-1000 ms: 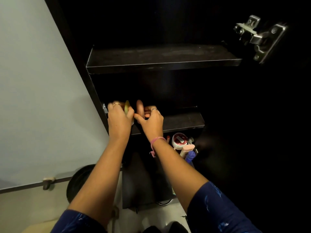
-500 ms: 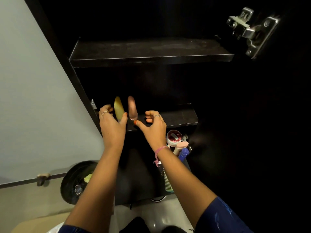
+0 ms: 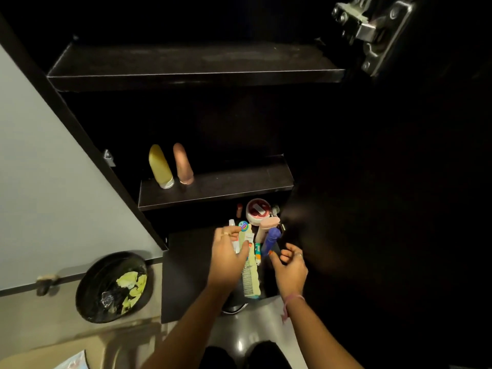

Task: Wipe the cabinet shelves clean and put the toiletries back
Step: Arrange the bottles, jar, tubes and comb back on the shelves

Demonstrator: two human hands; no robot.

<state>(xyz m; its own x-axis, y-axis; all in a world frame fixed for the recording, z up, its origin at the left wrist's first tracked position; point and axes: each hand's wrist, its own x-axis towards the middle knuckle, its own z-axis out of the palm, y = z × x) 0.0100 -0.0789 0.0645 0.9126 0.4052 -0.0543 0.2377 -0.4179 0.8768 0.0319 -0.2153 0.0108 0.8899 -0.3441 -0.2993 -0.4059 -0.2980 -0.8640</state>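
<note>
Both hands have dropped below the dark middle shelf [image 3: 213, 187], leaving a yellow tube [image 3: 159, 166] and pink tube [image 3: 183, 164] standing there; left hand [image 3: 229, 255] grips a white tube [image 3: 234, 239], right hand [image 3: 290, 265] hangs loosely curled, holding nothing.

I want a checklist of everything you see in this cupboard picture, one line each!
Surface: dark middle shelf; upper shelf bare, dusty-looking.
Job's things: yellow tube and brown tube standing cap-down side by side on the middle shelf.
Clutter: comb, blue bottle, red-lidded jar piled below.
Grippers: left hand holds a small white tube; right hand loosely curled, holding nothing.
Cables: nothing seen.
Surroundings: black bin with scraps, metal hinge, grey wall.
</note>
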